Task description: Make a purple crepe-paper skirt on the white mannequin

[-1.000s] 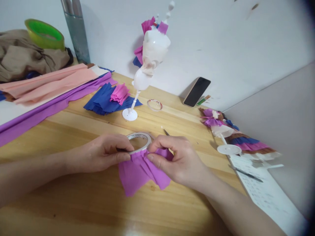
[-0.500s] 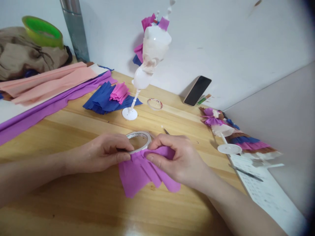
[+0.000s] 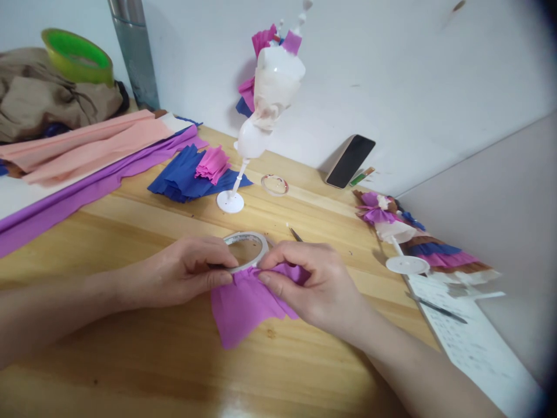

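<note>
A strip of purple crepe paper (image 3: 243,307) hangs in small gathers along its top edge, between my two hands. My left hand (image 3: 191,270) pinches the upper left part between thumb and forefinger. Closed on the gathered top edge further right is my right hand (image 3: 311,278), which hides part of the paper. Directly behind the paper's top edge is a white roll of tape (image 3: 262,244), close to the fingers of both hands. Whether the tape sticks to the paper I cannot tell. The tip of a dark pointed tool (image 3: 296,234) shows beyond my right hand.
A white dress-form figure on a stand (image 3: 230,201) rises behind folded blue crepe paper (image 3: 176,177). A phone (image 3: 351,161) leans on the wall. To the right lie a decorated doll stand (image 3: 407,265) and a pen (image 3: 441,310) on paper. Purple and peach sheets (image 3: 100,145) spread left.
The lower right of the purple paper has drawn up behind my right hand, so less of it hangs there. Both hands keep their pinch in nearly the same place.
</note>
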`<action>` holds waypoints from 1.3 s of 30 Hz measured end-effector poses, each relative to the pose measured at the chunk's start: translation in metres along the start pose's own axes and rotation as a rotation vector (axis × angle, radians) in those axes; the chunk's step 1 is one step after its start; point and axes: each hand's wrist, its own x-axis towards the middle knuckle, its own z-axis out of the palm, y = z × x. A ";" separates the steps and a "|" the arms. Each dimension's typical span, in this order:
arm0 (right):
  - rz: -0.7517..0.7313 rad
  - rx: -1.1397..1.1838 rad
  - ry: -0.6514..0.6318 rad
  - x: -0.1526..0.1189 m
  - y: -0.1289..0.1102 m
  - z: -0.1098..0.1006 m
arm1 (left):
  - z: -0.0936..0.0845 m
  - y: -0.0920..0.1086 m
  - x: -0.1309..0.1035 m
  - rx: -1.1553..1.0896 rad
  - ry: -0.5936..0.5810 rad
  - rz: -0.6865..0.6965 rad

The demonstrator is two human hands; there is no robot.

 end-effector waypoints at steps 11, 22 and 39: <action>0.188 -0.030 0.037 0.003 0.003 0.003 | 0.000 0.001 0.000 0.041 -0.005 0.018; 0.241 0.079 0.032 0.004 0.003 0.008 | 0.001 0.002 0.000 0.033 -0.003 0.018; 0.248 0.171 0.020 0.008 0.008 0.009 | 0.003 0.008 0.002 -0.077 -0.029 -0.045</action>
